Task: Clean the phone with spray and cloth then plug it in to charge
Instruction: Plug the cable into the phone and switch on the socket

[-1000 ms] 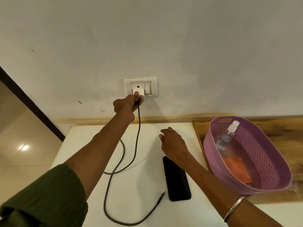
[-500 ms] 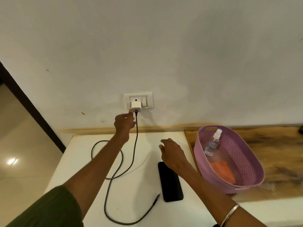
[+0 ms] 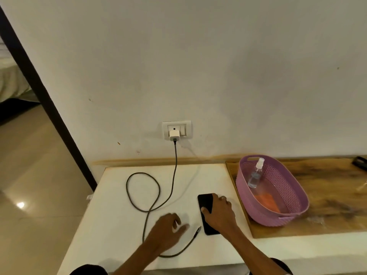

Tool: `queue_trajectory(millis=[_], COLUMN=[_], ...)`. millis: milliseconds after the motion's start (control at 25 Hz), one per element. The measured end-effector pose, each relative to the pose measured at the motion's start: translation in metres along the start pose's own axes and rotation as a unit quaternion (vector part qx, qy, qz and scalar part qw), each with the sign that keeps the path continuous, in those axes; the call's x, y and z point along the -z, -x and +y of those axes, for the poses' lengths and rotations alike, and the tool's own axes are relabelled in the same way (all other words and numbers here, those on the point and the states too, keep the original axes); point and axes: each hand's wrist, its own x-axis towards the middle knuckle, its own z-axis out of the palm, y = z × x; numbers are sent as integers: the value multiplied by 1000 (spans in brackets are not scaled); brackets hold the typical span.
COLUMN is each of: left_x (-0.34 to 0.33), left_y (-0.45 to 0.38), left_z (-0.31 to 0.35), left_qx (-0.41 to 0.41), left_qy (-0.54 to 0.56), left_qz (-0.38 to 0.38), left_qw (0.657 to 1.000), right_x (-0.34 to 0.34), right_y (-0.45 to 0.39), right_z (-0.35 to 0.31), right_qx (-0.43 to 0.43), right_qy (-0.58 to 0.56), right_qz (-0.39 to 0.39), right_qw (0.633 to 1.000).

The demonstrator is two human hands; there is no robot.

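A black phone (image 3: pixel 205 202) lies flat on the white table (image 3: pixel 119 225). My right hand (image 3: pixel 220 213) rests on top of it, thumb on the screen and fingers over its right edge. My left hand (image 3: pixel 168 227) hovers low over the table, fingers apart and blurred, just left of the cable's free plug (image 3: pixel 198 229). The grey cable (image 3: pixel 155 197) loops across the table and runs up to the white charger (image 3: pixel 174 135), which sits in the wall socket (image 3: pixel 176 129). The spray bottle (image 3: pixel 256 173) and orange cloth (image 3: pixel 267 201) lie in the purple basket (image 3: pixel 297 187).
The basket stands on a wooden board (image 3: pixel 333 197) to the right of the table. A dark object (image 3: pixel 360 162) lies at the board's far right edge. The table's left edge drops to a tiled floor (image 3: pixel 29 195).
My left hand has let go of the charger at the socket and dropped to the table near the cable's plug. My right hand has moved back onto the phone.
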Motion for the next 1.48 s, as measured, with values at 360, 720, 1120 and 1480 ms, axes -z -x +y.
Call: queue_trajectory(millis=[360,720,1120,1480], left_x=[-29,-2,36,59], left_y=[18,3,-4,32], left_z=[18,11,39,66], left_qx=[-16,-18,56,110], left_qy=[-96,93,271,401], left_qz=[-61,114,138,146], left_qw=[993,989,951,897], right_x=[-33,-33,-8,53], right_y=[9,-11,-2,26], right_z=[-1,2,-7,-36], right_qx=[-118,-134,-127,-7], right_qy=[25,-177,-663,-772], right_qz=[3,-5,-105,-227], right_qw=[993,975,730,593])
